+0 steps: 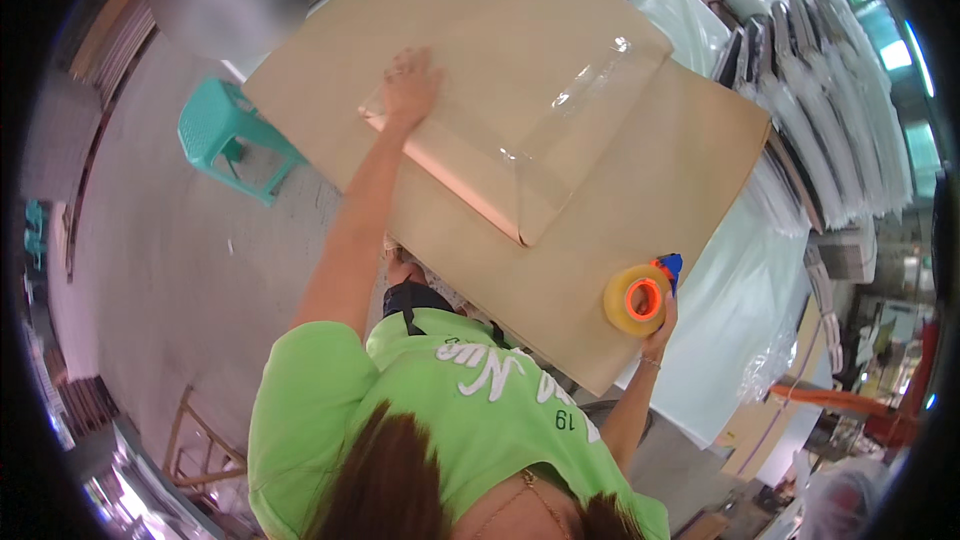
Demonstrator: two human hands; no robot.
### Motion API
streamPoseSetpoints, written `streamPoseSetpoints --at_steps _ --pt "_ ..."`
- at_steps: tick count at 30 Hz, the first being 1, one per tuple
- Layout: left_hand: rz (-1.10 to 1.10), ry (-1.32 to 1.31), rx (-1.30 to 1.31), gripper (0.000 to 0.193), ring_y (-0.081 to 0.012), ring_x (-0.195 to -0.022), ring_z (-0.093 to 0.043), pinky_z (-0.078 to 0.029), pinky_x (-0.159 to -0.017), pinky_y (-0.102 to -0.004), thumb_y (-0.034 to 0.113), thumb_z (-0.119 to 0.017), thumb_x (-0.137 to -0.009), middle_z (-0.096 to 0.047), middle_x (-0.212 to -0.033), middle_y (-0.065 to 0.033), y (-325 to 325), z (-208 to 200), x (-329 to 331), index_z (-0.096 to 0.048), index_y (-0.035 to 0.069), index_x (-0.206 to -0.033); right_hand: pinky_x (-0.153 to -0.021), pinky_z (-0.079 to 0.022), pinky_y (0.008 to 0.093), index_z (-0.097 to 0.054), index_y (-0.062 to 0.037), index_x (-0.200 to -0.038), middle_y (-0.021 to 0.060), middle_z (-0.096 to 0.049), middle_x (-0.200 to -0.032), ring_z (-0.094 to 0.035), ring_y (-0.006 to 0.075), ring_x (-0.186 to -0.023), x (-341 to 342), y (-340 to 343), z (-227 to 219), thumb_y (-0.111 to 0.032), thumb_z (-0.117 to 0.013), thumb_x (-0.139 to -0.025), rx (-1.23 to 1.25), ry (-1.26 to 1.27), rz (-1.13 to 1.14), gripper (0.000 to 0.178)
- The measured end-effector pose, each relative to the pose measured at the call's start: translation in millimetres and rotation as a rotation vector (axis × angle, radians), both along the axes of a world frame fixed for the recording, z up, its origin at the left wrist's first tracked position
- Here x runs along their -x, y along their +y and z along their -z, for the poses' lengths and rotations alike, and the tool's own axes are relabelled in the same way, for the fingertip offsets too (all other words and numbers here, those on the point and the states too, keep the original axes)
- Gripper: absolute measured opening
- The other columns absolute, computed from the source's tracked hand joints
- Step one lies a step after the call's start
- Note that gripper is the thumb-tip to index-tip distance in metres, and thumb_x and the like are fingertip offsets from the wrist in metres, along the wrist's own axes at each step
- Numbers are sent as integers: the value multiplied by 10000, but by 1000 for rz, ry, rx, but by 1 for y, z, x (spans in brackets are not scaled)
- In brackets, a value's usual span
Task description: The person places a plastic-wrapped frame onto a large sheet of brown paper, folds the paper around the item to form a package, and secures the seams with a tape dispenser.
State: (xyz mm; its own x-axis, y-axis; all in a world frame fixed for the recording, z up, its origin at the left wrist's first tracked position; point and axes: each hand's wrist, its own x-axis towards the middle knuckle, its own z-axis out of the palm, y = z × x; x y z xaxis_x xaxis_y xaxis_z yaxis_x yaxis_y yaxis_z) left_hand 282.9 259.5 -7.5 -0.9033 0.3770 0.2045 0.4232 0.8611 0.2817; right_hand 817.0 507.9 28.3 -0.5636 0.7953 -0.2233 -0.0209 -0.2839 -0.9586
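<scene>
My left hand [411, 90] lies flat with fingers spread on brown kraft paper, at the left corner of a flat paper-wrapped parcel [470, 185]. Strips of clear tape [585, 80] shine along a seam of the wrapping. My right hand [660, 329] is closed on a tape dispenser [642, 300] at the near right edge of the paper. The dispenser carries a wide yellowish roll on an orange core and has a blue end. A large kraft sheet [640, 180] spreads beneath the parcel.
A green plastic stool [225, 130] stands on the floor at the left. Stacked flat panels in clear plastic [830, 110] line the far right. White sheeting [720, 310] lies beside the kraft paper on the right. A wooden frame [195, 450] rests at lower left.
</scene>
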Motion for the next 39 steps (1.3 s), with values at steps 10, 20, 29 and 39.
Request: streamPoseSetpoints --at_steps 10,20,29,39 --pt "345 -246 -142 463 -318 -1374 -252 -23 -1119 -502 392 -343 -983 -394 -1433 -107 -174 8 -6 -538 91 -1275 -930 -408 380 -625 -57 -1162 144 -596 -1097 -525 261 -1059 67 -54 -21 -217 -544 -914 -1167 -872 541 306" --pt "499 -1058 -722 644 -251 -1395 -212 -171 -1128 -332 449 -348 -971 -272 -1490 -157 -16 -21 112 -283 -9 -1420 -1086 -261 341 -268 -27 -1431 166 -353 -1428 -331 256 -1323 263 -117 10 -296 -465 -965 -372 -411 215 573" --pt "825 -888 -541 568 -253 -1375 -249 -161 -1132 -357 396 -204 -993 -294 -1482 -123 95 56 262 -296 40 -1426 -1149 -66 371 -9 -3 -1466 170 -3 -1541 -12 270 -1423 365 -260 6 -276 -450 -962 -78 -425 292 723" --pt "1020 -394 -550 389 -297 -1302 -348 -270 -1077 -386 272 -439 -957 -393 -1392 -136 92 -109 165 -513 51 -1268 -907 -426 300 -450 -81 -1330 30 -557 -1128 -524 156 -1003 432 -242 -16 -167 -469 -940 -165 -35 -169 399"
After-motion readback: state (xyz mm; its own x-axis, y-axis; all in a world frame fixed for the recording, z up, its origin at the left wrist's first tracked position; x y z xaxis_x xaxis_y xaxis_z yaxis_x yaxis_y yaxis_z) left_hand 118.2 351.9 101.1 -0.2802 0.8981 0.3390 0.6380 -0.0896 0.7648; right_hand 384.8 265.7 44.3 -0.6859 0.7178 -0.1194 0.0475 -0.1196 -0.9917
